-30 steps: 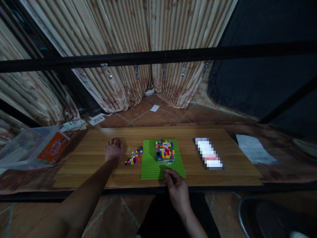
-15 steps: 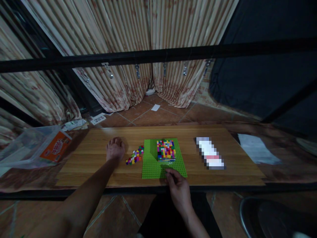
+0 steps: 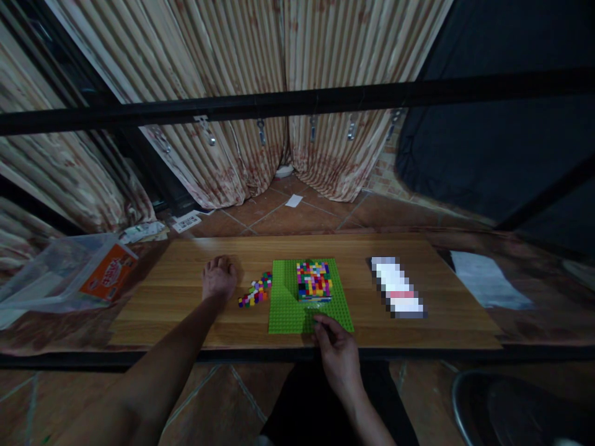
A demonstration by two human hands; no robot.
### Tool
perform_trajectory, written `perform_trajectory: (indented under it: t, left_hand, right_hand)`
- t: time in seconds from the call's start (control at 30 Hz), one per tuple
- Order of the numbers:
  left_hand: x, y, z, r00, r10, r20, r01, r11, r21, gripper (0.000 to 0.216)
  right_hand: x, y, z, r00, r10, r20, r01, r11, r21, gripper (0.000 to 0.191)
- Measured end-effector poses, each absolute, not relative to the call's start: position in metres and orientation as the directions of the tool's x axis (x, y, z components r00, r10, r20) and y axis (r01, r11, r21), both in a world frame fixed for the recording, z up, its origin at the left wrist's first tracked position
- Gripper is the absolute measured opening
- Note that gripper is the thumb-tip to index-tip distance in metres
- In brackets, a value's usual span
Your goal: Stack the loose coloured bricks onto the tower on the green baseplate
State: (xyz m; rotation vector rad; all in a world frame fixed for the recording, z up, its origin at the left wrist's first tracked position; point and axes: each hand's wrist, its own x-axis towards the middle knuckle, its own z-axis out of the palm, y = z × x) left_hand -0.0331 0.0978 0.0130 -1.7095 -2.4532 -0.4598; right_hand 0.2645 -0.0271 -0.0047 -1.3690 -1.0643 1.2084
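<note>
A green baseplate [image 3: 288, 303] lies mid-table with a block of many-coloured small bricks [image 3: 313, 280] built on its far right part. A loose row of coloured bricks [image 3: 255, 292] lies just left of the plate. My left hand [image 3: 218, 279] rests on the wooden table [image 3: 167, 297] left of that row, fingers curled under. My right hand [image 3: 337, 356] is at the plate's near edge, fingers pinched together at a small thing too dark to name.
A pixelated white object [image 3: 398, 288] lies on the table's right. A clear plastic bin with an orange label [image 3: 69, 279] sits off the left end. A black bar [image 3: 297, 102] crosses the view above. Curtains hang behind; a chair seat [image 3: 511, 402] is at lower right.
The view has drifted slightly, so everything sits a little further right. Both hands stay where they were.
</note>
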Motion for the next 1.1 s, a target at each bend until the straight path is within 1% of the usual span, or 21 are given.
perform_trajectory:
  t: [0.07, 0.23, 0.33, 0.43, 0.57, 0.97, 1.1]
  left_hand:
    - [-0.033, 0.098, 0.013, -0.359, 0.895, 0.264, 0.93, 0.32, 0.181, 0.042]
    - [-0.035, 0.098, 0.012, -0.357, 0.896, 0.264, 0.93, 0.316, 0.187, 0.043]
    - [-0.035, 0.099, 0.011, -0.353, 0.896, 0.269, 0.933, 0.315, 0.176, 0.044]
    - [-0.035, 0.099, 0.011, -0.353, 0.896, 0.271, 0.933, 0.315, 0.174, 0.044]
    - [-0.033, 0.098, 0.013, -0.359, 0.895, 0.265, 0.931, 0.321, 0.176, 0.044]
    - [-0.034, 0.097, 0.013, -0.36, 0.894, 0.267, 0.93, 0.321, 0.178, 0.04]
    - [-0.033, 0.097, 0.014, -0.366, 0.894, 0.259, 0.926, 0.324, 0.192, 0.039]
  right_hand:
    - [0.264, -0.026, -0.005, 0.122, 0.982, -0.146, -0.021, -0.145, -0.989, 0.038]
    - [0.263, -0.025, -0.005, 0.146, 0.969, -0.197, -0.162, -0.173, -0.972, 0.035]
    - [0.265, -0.025, -0.002, 0.165, 0.965, -0.206, -0.186, -0.175, -0.967, 0.034]
    - [0.27, -0.025, 0.003, 0.173, 0.967, -0.187, -0.136, -0.164, -0.977, 0.034]
    - [0.277, -0.023, 0.013, 0.225, 0.968, -0.114, -0.069, -0.101, -0.993, 0.032]
    - [0.287, -0.005, 0.029, 0.31, 0.951, -0.007, 0.012, -0.011, -1.0, 0.033]
    - [0.286, 0.009, 0.036, 0.307, 0.948, 0.08, 0.101, 0.051, -0.994, 0.03]
